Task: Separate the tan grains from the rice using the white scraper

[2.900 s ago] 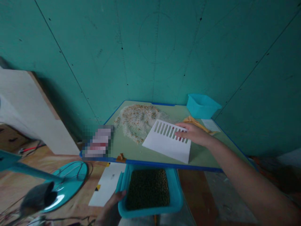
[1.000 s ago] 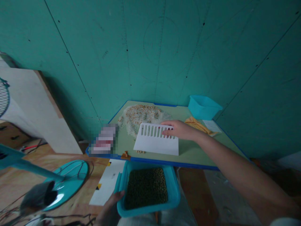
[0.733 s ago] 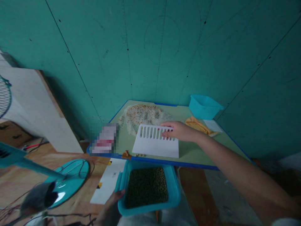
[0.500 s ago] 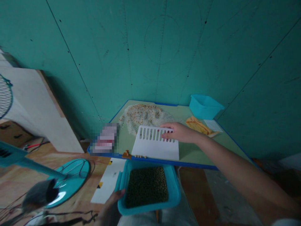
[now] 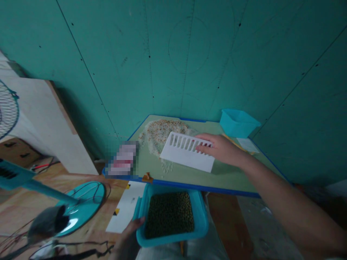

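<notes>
My right hand (image 5: 221, 148) grips a white slotted plastic board (image 5: 187, 151) by its slotted edge and holds it tilted over the green table top (image 5: 233, 173). The board sits just right of a pale heap of rice mixed with tan grains (image 5: 162, 131), and a thin trail of grains lies in front of it. My left hand (image 5: 130, 236) holds the left rim of a teal tub (image 5: 202, 216) filled with dark green beans, kept below the table's near blue edge.
A second teal tub (image 5: 238, 122) stands at the table's back right, with a white paper slip (image 5: 248, 144) beside it. A blurred packet (image 5: 123, 162) lies at the front left corner. A teal fan base (image 5: 81, 206) and cables are on the wooden floor at left.
My right hand has drawn the board back from the table's near edge, up and to the right, away from the bean tub. A thin trail of grains now shows on the table.
</notes>
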`<state>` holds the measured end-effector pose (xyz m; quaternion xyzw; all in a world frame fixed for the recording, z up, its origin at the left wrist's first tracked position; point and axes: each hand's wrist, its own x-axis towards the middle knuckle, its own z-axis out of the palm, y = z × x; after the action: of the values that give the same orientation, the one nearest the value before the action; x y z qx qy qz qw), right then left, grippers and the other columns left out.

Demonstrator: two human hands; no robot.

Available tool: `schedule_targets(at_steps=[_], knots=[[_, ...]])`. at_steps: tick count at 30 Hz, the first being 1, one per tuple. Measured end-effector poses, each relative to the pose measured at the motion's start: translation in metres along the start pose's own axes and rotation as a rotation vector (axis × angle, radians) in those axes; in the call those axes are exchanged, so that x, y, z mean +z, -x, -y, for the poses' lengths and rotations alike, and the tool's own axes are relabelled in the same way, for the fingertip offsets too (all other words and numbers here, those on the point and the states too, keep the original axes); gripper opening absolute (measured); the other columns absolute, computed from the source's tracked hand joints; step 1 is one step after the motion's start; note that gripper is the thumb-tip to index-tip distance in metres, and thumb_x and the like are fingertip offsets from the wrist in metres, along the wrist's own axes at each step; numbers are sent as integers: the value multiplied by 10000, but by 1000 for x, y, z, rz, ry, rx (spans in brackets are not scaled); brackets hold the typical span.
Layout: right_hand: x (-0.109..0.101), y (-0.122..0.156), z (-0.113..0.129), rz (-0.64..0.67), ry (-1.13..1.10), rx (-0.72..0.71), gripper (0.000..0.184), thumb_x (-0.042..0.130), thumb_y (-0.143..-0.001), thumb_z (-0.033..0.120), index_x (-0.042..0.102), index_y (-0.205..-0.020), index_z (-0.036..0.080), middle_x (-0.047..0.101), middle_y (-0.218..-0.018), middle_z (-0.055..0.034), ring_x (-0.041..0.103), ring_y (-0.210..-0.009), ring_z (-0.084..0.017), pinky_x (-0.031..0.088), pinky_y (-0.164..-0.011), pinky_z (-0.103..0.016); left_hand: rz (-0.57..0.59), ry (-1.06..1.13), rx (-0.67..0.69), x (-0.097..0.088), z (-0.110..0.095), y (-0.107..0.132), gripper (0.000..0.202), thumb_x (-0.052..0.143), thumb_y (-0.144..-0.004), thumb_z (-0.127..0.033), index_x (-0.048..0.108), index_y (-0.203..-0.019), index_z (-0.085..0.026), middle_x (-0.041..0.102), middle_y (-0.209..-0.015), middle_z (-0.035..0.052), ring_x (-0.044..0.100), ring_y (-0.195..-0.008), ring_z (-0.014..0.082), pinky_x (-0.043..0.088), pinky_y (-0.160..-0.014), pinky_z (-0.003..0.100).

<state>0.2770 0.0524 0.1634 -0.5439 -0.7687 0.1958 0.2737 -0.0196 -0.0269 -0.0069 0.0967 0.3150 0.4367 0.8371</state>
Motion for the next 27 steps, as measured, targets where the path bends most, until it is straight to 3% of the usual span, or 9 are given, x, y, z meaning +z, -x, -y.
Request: schedule_targets(at_steps=[4, 7, 11, 14, 20, 23, 27], knots=[[-1, 25, 17, -153, 389, -185, 227, 483, -832, 283, 572, -1023, 199, 663, -853, -54, 593, -718, -172, 393, -599, -260, -7, -4, 13, -2, 1, -2, 277, 481, -799, -178, 665, -1005, -205, 717, -988, 45, 538, -1070, 252, 446, -858, 350], [14, 45, 29, -98, 547, -391, 145, 459, -854, 249, 560, -945, 202, 640, -738, -24, 564, -686, -166, 359, -625, -279, -41, -46, 34, -1, 2, -4, 265, 501, -788, -162, 673, -986, -200, 728, -948, 71, 553, -1050, 264, 490, -792, 352], [30, 62, 34, -32, 624, -516, 125, 439, -857, 172, 513, -948, 215, 576, -647, 18, 510, -628, -154, 318, -622, -293, -70, -94, 93, 2, 3, -3, 234, 510, -789, -162, 688, -937, -200, 739, -901, 69, 627, -919, 257, 517, -732, 353], [30, 66, 34, -50, 624, -551, 145, 436, -854, 151, 491, -975, 209, 563, -657, 16, 488, -629, -154, 304, -617, -295, -40, -90, 63, 1, 3, -2, 241, 488, -804, -179, 681, -948, -159, 735, -919, 80, 640, -883, 252, 507, -751, 345], [29, 69, 36, -53, 630, -566, 152, 431, -862, 164, 493, -994, 210, 557, -663, 14, 471, -628, -155, 293, -618, -300, -69, -7, 57, -7, 3, -6, 302, 515, -780, -166, 624, -1062, -166, 712, -997, 52, 506, -1106, 259, 410, -902, 390], [36, 69, 34, -22, 666, -559, 181, 437, -861, 165, 495, -1024, 216, 568, -696, 7, 476, -645, -158, 290, -632, -309, -106, -43, 54, -4, 2, -6, 402, 539, -763, -161, 541, -1166, -156, 698, -1030, 59, 468, -1139, 267, 358, -945, 428], [48, 64, 28, 20, 731, -545, 189, 429, -874, 202, 502, -1045, 238, 570, -723, 2, 484, -667, -161, 281, -623, -312, -53, -62, -8, 1, -1, -2, 351, 525, -778, -182, 575, -1120, -118, 684, -1055, 102, 439, -1160, 293, 326, -959, 463]])
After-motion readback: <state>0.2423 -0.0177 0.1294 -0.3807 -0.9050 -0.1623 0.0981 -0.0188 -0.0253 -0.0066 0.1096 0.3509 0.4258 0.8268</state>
